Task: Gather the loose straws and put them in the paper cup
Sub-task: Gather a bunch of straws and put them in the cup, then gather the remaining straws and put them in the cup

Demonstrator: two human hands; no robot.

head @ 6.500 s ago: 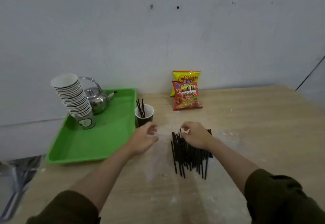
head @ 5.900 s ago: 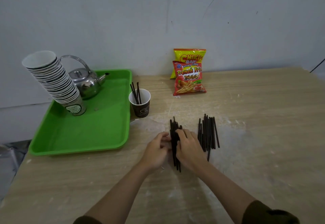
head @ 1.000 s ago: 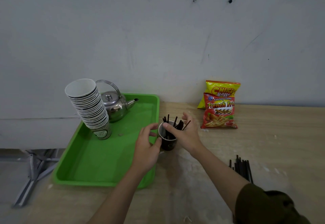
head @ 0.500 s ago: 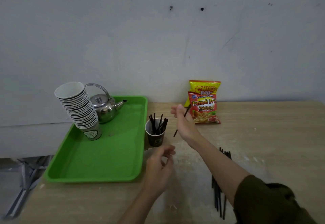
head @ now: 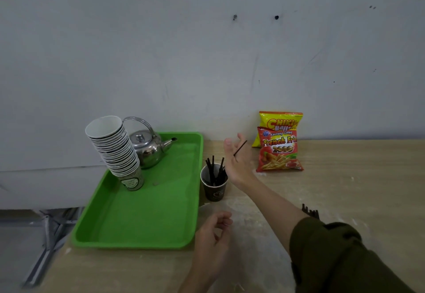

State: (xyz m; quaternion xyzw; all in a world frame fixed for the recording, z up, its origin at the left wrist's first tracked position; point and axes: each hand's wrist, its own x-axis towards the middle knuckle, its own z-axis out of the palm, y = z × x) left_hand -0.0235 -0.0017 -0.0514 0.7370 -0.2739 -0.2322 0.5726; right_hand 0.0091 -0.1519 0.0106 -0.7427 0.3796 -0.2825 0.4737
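Observation:
A dark paper cup (head: 215,191) stands on the wooden table just right of the green tray, with several black straws (head: 212,170) upright in it. My right hand (head: 238,159) hovers just right of and above the cup, holding a single black straw (head: 240,148) tilted between its fingers. My left hand (head: 212,235) is lower, in front of the cup, fingers loosely curled and holding nothing. A few loose straws (head: 310,211) lie on the table, mostly hidden behind my right sleeve.
A green tray (head: 147,214) at left carries a leaning stack of paper cups (head: 116,152) and a steel kettle (head: 147,147). Two snack bags (head: 278,145) lean against the wall behind the cup. The table's left edge runs beside the tray.
One second ago both hands were at the cup, the right hand putting straws in. The left hand has since drawn back toward me; the right hand lifted with one straw.

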